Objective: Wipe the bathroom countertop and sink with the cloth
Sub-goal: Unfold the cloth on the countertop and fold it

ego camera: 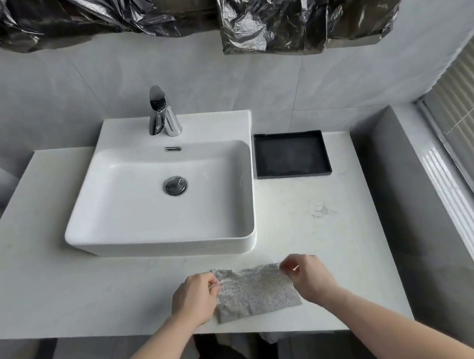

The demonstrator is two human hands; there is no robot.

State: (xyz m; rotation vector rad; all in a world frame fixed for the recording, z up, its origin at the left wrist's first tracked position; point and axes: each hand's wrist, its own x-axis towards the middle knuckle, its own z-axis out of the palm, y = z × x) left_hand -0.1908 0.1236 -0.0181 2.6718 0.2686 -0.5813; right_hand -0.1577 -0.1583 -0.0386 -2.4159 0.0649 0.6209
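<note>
Both hands were at the near edge of the countertop (59,287). Her left hand (194,299) and right hand (307,277) each pinched a far corner of the speckled grey cloth (256,293), which lay flat before the white sink (155,224). Because the cloth sat close to the edge, I judged a careless pull could drag it off.

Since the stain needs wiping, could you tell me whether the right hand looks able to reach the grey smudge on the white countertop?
Probably yes: nothing stands between the right hand and the grey smudge, though both hands pinch the speckled grey cloth.
</note>
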